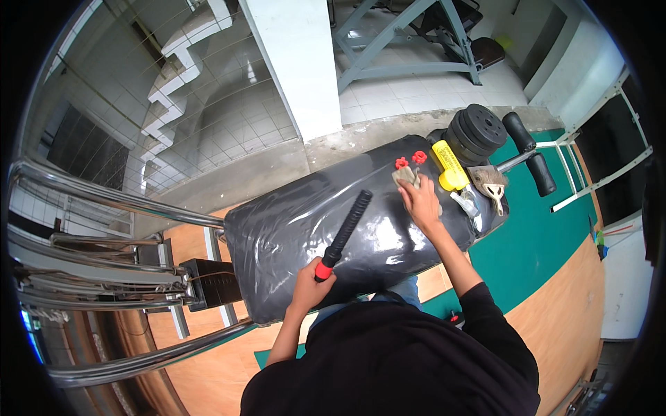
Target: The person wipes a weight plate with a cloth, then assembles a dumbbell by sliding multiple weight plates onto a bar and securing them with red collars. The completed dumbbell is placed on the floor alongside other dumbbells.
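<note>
My left hand (310, 286) grips the red end of a long black ribbed rod (345, 229), which slants up and to the right across a black padded bench (291, 236). My right hand (420, 202) reaches to the far end of the pad and presses on a small grey-brown cloth or pad (405, 176). Two small red knobs (411, 160) sit just beyond it. A yellow tube-shaped tool (449, 166) lies to the right of my right hand, beside a small clear piece (465, 203) and a flat brush (491, 184).
Black weight plates (479, 130) and black foam rollers (531, 152) stand past the bench end on a green mat (548, 222). Chrome rails (90, 194) run along the left. A white pillar (298, 62) and a grey metal frame (402, 41) stand behind.
</note>
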The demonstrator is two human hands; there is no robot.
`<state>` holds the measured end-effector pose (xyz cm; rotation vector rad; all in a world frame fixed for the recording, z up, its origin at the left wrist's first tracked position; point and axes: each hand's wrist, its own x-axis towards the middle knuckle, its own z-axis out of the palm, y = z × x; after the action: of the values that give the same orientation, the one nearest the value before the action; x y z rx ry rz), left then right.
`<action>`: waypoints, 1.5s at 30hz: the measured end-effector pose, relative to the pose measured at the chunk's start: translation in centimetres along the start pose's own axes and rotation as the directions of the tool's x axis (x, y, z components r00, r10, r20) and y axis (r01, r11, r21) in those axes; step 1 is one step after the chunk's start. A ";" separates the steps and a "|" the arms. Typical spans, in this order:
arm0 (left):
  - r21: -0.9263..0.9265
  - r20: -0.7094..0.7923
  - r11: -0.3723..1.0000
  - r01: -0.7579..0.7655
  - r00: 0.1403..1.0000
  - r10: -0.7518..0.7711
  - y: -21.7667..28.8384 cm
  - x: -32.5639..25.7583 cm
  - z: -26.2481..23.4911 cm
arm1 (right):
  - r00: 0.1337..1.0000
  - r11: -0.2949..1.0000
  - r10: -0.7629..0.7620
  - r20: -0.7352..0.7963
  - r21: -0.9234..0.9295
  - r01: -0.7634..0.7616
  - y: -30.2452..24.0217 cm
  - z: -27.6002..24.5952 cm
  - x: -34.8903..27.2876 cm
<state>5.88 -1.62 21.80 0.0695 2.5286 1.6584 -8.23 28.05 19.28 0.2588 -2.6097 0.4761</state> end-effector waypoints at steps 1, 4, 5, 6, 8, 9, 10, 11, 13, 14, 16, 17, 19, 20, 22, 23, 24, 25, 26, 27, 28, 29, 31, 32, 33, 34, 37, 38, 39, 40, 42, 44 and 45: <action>-0.063 -0.034 0.998 -0.016 0.999 0.014 -0.5 0.0 0.3 | 1.000 1.000 0.011 0.001 -0.019 -0.011 0.9 0.6 -1.6; -0.118 -0.085 0.977 0.175 0.979 -0.185 -1.9 0.5 1.2 | 0.993 0.998 0.049 0.108 -0.049 -0.044 2.6 2.0 -5.3; -0.085 -0.108 0.979 0.185 0.975 -0.194 -2.9 0.9 1.7 | 0.989 0.997 0.046 0.138 -0.063 -0.037 3.2 2.5 -6.1; -0.100 -0.078 0.962 0.255 0.962 -0.263 -2.0 1.3 2.0 | 0.985 0.996 0.046 0.166 -0.079 -0.034 3.7 3.1 -7.1; -0.116 -0.024 0.914 0.389 0.919 -0.394 0.0 2.4 2.4 | 0.917 0.984 0.125 0.378 -0.169 -0.064 4.4 4.1 -9.3; -0.125 -0.037 0.925 0.359 0.930 -0.365 -0.6 2.6 3.2 | 0.910 0.981 0.127 0.394 -0.184 -0.058 4.3 4.2 -9.6; -0.170 -0.025 0.914 0.368 0.926 -0.378 -1.0 3.1 3.7 | 0.902 0.979 0.131 0.411 -0.199 -0.051 4.4 4.5 -9.5; -0.218 -0.009 0.898 0.383 0.919 -0.394 -1.2 3.5 4.3 | 0.877 0.979 0.168 0.451 -0.178 -0.096 3.7 3.4 -8.8; -0.275 0.028 0.879 0.391 0.917 -0.399 -0.3 4.1 5.7 | 0.914 0.995 0.076 0.399 -0.088 -0.044 4.1 3.0 -8.6; -0.287 0.037 0.879 0.380 0.922 -0.386 0.4 4.6 6.4 | 0.931 0.999 0.031 0.364 -0.046 -0.015 4.5 2.8 -8.2; -0.295 0.051 0.879 0.376 0.924 -0.378 1.4 5.7 7.8 | 0.945 0.987 -0.069 0.319 0.158 0.019 4.5 0.7 -7.1; -0.290 0.060 0.878 0.380 0.923 -0.380 1.8 6.3 8.6 | 0.952 0.970 -0.112 0.287 0.241 0.041 4.6 -0.4 -6.6; -0.290 0.073 0.878 0.380 0.924 -0.376 2.4 7.5 10.3 | 0.972 0.931 -0.172 0.158 0.348 0.108 4.7 -3.5 -4.9; -0.298 0.082 0.879 0.373 0.927 -0.366 2.8 8.1 11.3 | 0.984 0.932 -0.135 0.114 0.352 0.086 5.8 -4.8 -4.1; -0.310 0.097 0.874 0.374 0.927 -0.362 3.6 9.3 13.2 | 0.998 0.929 -0.061 0.033 0.369 0.044 8.3 -6.7 -2.4; -0.312 0.104 0.872 0.377 0.926 -0.363 4.0 9.9 14.1 | 1.000 0.946 0.007 -0.029 0.323 0.003 9.9 -7.5 -1.1; -0.314 0.109 0.870 0.379 0.925 -0.364 4.5 10.6 15.0 | 0.996 0.953 0.025 -0.089 0.303 0.003 11.9 -8.0 0.2; -0.325 0.124 0.864 0.384 0.923 -0.364 4.8 11.1 15.7 | 0.993 0.958 0.077 -0.090 0.282 -0.048 14.1 -8.2 1.4; -0.312 0.124 0.870 0.381 0.924 -0.361 5.2 11.7 16.6 | 0.987 0.961 0.130 -0.094 0.258 -0.102 16.3 -8.3 2.5; -0.300 0.119 0.876 0.378 0.926 -0.358 5.6 12.2 17.4 | 0.985 0.965 0.139 -0.099 0.238 -0.112 18.6 -8.4 3.7; -0.289 0.112 0.881 0.374 0.927 -0.357 5.9 12.8 18.3 | 0.984 0.968 0.145 -0.103 0.220 -0.120 20.8 -8.4 4.8; -0.295 0.107 0.876 0.382 0.924 -0.367 6.1 13.3 19.1 | 0.986 0.977 0.149 -0.075 0.168 -0.134 22.9 -8.2 5.9; -0.307 0.093 0.863 0.402 0.915 -0.392 6.2 14.2 20.7 | 0.984 0.984 0.174 -0.041 0.044 -0.172 26.5 -7.7 8.0; -0.305 0.079 0.868 0.392 0.918 -0.388 6.1 14.4 21.2 | 0.980 0.980 0.198 -0.014 -0.029 -0.198 28.0 -7.2 9.0; -0.308 0.069 0.869 0.386 0.921 -0.384 5.8 14.4 21.9 | 0.981 0.980 0.183 0.066 -0.090 -0.177 29.5 -7.1 10.0; -0.311 0.059 0.871 0.381 0.922 -0.382 5.8 14.3 22.3 | 0.974 0.978 0.171 0.146 -0.149 -0.149 30.9 -7.0 11.1; -0.357 0.024 0.846 0.396 0.910 -0.415 6.8 13.7 22.9 | 0.947 0.978 0.057 0.316 -0.207 0.010 33.5 -6.9 12.2; -0.365 -0.001 0.837 0.408 0.899 -0.439 6.8 13.4 23.1 | 0.934 0.976 0.010 0.357 -0.207 0.069 34.1 -6.9 12.4; -0.372 -0.025 0.827 0.421 0.886 -0.462 6.8 12.9 23.2 | 0.948 0.990 -0.072 0.309 -0.096 0.107 34.4 -6.6 12.5; -0.379 -0.046 0.818 0.434 0.874 -0.485 6.7 12.6 23.2 | 0.943 0.992 -0.069 0.326 -0.082 0.101 34.7 -6.3 12.6; -0.404 -0.058 0.790 0.461 0.849 -0.525 6.4 11.9 23.2 | 0.930 0.994 -0.061 0.361 -0.060 0.089 34.6 -7.1 13.2; -0.421 -0.067 0.774 0.473 0.835 -0.547 6.0 11.3 23.1 | 0.912 0.992 -0.053 0.406 -0.082 0.094 34.2 -8.2 14.1; -0.426 -0.072 0.771 0.473 0.832 -0.550 5.8 11.1 23.0 | 0.903 0.991 -0.050 0.427 -0.094 0.100 33.8 -8.8 14.5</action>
<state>-2.49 22.79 17.26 -0.7883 1.9893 1.9350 -26.01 61.13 23.91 0.4697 -3.0235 0.2624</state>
